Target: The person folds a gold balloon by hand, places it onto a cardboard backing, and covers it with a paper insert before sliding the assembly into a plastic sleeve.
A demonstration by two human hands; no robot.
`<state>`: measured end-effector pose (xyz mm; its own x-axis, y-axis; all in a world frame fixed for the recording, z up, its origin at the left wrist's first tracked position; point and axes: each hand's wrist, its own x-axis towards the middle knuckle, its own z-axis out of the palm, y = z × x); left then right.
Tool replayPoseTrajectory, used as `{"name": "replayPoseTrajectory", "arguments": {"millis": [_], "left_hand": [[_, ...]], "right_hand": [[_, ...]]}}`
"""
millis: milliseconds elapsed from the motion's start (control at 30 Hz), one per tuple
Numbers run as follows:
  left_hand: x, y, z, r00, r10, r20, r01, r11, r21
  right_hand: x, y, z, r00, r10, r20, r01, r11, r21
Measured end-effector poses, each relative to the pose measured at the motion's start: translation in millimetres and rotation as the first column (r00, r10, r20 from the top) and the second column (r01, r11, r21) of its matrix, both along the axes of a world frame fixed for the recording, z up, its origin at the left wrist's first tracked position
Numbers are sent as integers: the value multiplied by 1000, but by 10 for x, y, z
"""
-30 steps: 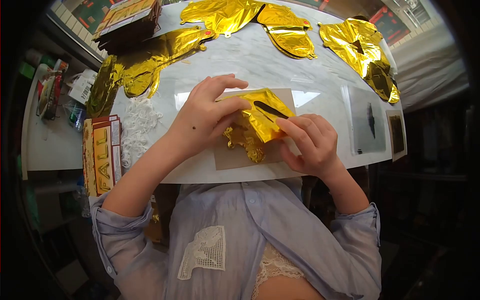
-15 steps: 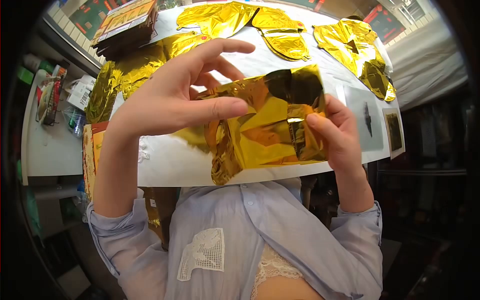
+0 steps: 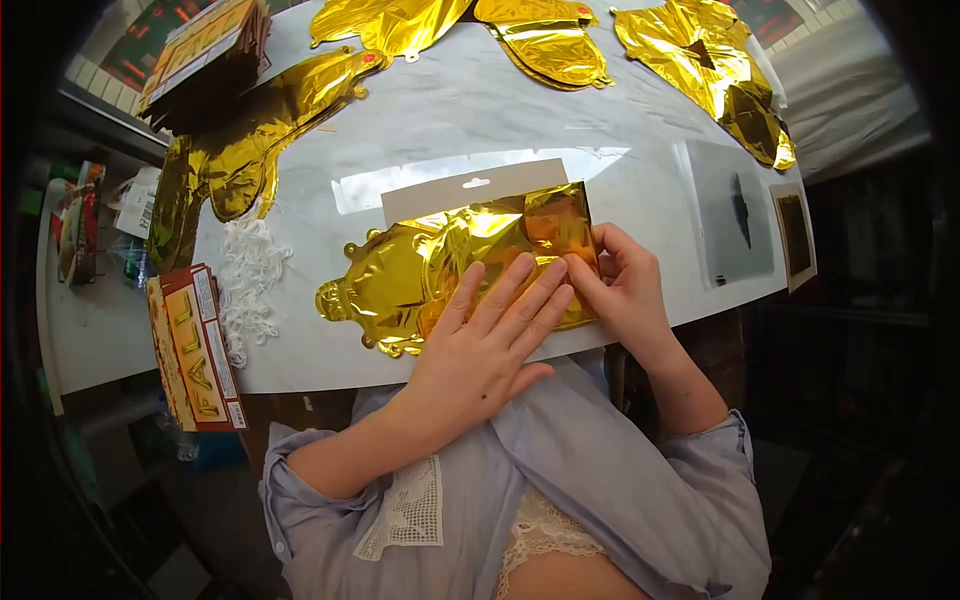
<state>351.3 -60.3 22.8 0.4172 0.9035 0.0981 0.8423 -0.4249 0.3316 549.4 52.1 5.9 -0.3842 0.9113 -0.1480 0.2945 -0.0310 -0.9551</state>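
A folded gold foil balloon point(image 3: 390, 270) lies flat on the white marbled table in front of me, with small tabs along its left end. My left hand point(image 3: 485, 340) is spread on its lower middle, fingers stretched out and palm down. At its right edge, my right hand point(image 3: 630, 290) pinches the foil between thumb and curled fingers. From behind the foil's upper edge shows a grey card point(image 3: 430, 200) with a hanging slot; the rest of the card is hidden.
More gold foil balloons point(image 3: 560, 45) lie along the table's far side and left. White string point(image 3: 250, 285) is heaped at left, beside a printed FALL package point(image 3: 195, 350). A stack of packages point(image 3: 205, 60) stands far left. A clear plastic sheet point(image 3: 725, 220) lies at right.
The gold foil balloon has come down from the air onto the table, over the grey card. My left hand has moved from its raised position to lie flat on the foil.
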Motion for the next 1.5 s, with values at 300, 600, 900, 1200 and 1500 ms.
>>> {"name": "replayPoseTrajectory", "arguments": {"millis": [300,600,900,1200,1500], "left_hand": [[-18,11,-261,1000,20,6,-20,999,-48],[-18,9,-258,1000,27,-13,-27,998,-54],[-61,15,-244,950,82,302,-52,993,-108],[-106,129,-112,988,130,80,-131,991,8],[-129,383,30,979,166,121,-172,984,38]], "right_hand": [[21,144,333,839,-113,531,-184,861,474],[-403,907,273,660,394,639,-746,438,502],[-417,1032,238,655,522,546,-750,534,390],[-252,932,-70,774,395,495,-628,382,678],[-261,837,-110,774,237,587,-626,149,766]]}}
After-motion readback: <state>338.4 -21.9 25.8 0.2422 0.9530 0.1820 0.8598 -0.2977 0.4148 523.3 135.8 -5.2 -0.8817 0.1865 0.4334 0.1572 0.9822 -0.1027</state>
